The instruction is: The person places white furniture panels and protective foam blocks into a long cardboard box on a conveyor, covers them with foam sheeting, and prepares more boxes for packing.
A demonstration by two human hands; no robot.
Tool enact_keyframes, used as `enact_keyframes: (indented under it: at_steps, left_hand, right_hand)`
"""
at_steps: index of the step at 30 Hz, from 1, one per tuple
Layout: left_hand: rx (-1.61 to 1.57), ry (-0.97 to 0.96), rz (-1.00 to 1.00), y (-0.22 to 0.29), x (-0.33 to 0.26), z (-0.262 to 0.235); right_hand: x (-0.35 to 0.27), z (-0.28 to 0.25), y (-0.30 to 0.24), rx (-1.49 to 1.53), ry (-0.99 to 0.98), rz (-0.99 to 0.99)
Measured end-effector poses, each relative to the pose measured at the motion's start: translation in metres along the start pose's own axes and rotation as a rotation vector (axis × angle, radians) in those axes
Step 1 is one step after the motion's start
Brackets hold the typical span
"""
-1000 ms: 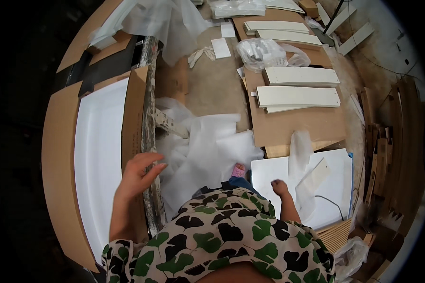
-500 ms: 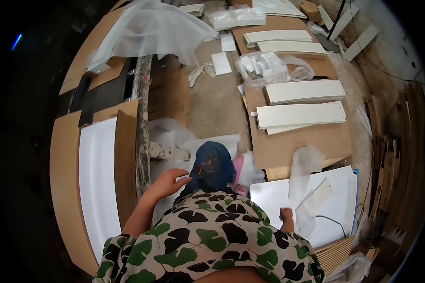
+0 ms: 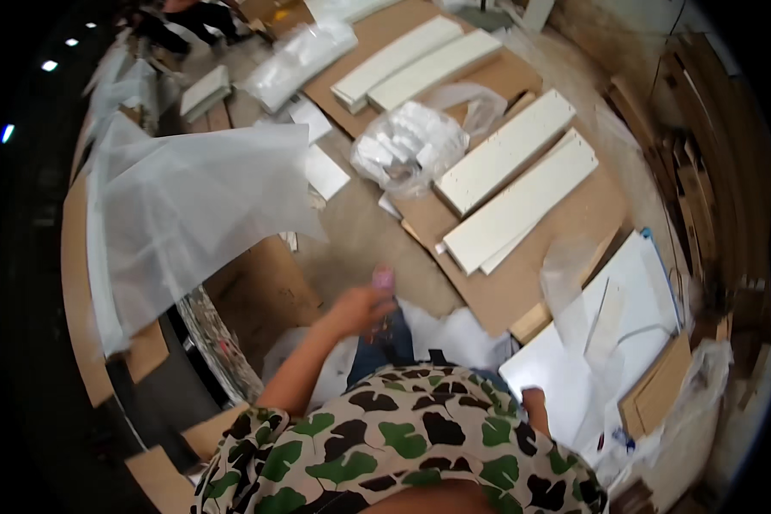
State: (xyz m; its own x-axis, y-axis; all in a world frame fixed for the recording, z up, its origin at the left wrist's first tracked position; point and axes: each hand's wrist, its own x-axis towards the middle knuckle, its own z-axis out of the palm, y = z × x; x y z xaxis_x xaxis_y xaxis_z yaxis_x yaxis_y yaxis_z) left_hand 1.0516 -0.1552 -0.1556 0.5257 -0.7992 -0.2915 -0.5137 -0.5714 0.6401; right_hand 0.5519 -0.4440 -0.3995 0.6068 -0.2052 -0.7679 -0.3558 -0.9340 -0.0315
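Loose left hand (image 3: 360, 310) over denim (image 3: 370, 360)

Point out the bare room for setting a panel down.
Bare cardboard lies between the nearer white panels and the white board. Bare floor shows ahead of the left hand, between the translucent sheet and the cardboard. Farther off, a bagged bundle and more panels crowd together.

Ahead of the left hand (image 3: 358, 313), a lane of floor (image 3: 355, 224) runs open between the translucent sheet (image 3: 206, 184) – spread out on the left – and the cardboard (image 3: 591, 206) on the right. Over that cardboard, 2 stacks of white boards (image 3: 505, 154) and a bulging plastic bag (image 3: 411, 146) obstruct; clear film (image 3: 565, 270) lies across the white panel (image 3: 540, 364) beside the right hand (image 3: 534, 400).
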Motion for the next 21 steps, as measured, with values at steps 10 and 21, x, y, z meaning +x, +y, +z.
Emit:
enact_keyframes:
  at_steps: [10, 21]
  left_hand:
    - [0.001, 0.048, -0.128, -0.121, 0.092, -0.098]
    - [-0.019, -0.485, 0.076, -0.092, 0.171, -0.052]
  right_hand:
    - [0.094, -0.414, -0.21, 1.204, 0.485, 0.073]
    - [0.222, -0.354, -0.207, 1.134, 0.281, 0.068]
